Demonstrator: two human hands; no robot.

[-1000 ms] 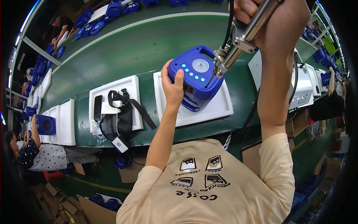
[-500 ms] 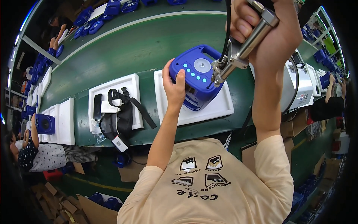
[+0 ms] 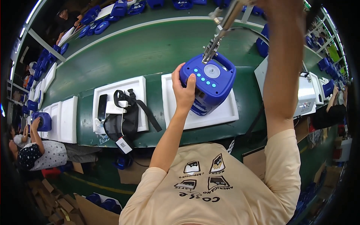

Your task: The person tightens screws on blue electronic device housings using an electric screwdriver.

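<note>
Power driver (image 3: 227, 20) swung to the far edge of the blue box (image 3: 222, 80) over the foam tray (image 3: 227, 114). Left hand (image 3: 184, 90) is wrapped round the box's left side; right hand (image 3: 279, 8) mostly cropped, can't tell its grip.

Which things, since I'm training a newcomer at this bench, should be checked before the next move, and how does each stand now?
1. Left hand steadying the blue box: ok, thumb on its top beside the cyan dots.
2. Box over its white tray: ok.
3. Right hand firmly on the tool: cannot tell, the hand is blurred and cut off by the upper edge.
4. Tool tip clear of the box: cannot tell, it overlaps the far part of the top in this view.
5. Black strap away from the box: ok, it lies to the left, apart from it.
</note>
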